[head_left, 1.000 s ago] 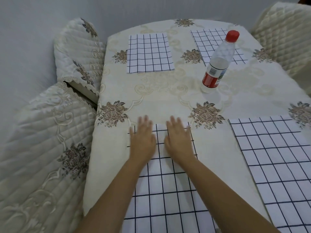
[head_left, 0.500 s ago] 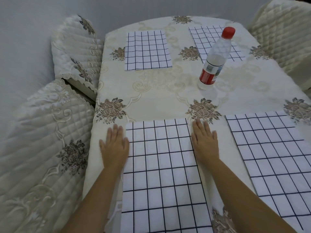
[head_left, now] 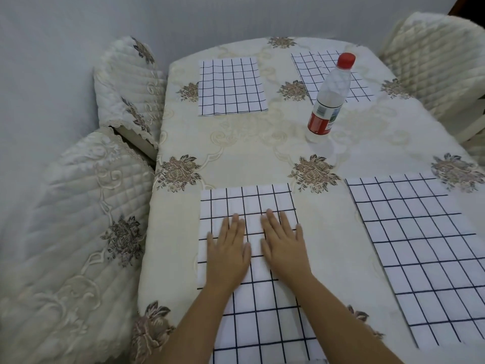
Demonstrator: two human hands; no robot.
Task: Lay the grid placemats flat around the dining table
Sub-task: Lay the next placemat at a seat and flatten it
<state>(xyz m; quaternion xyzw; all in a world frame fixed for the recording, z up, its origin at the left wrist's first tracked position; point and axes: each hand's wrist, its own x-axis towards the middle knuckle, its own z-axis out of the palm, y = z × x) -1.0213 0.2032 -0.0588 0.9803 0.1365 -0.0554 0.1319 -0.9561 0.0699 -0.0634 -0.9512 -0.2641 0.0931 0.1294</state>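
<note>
Two quilted chair covers (head_left: 78, 219) stand at the left of the counter (head_left: 262, 143). Next comes the near placemat (head_left: 249, 206), white with a dark grid, lying flat with its long axis running from the near edge away toward the far side. The left hand (head_left: 227, 252) and right hand (head_left: 284, 248) rest on it side by side, palms down, fingers spread, grasping nothing. Beyond lies a far placemat (head_left: 232, 86); a red-capped bottle (head_left: 329, 98) stands right of centre; another placemat (head_left: 425, 250) lies at the right.
</note>
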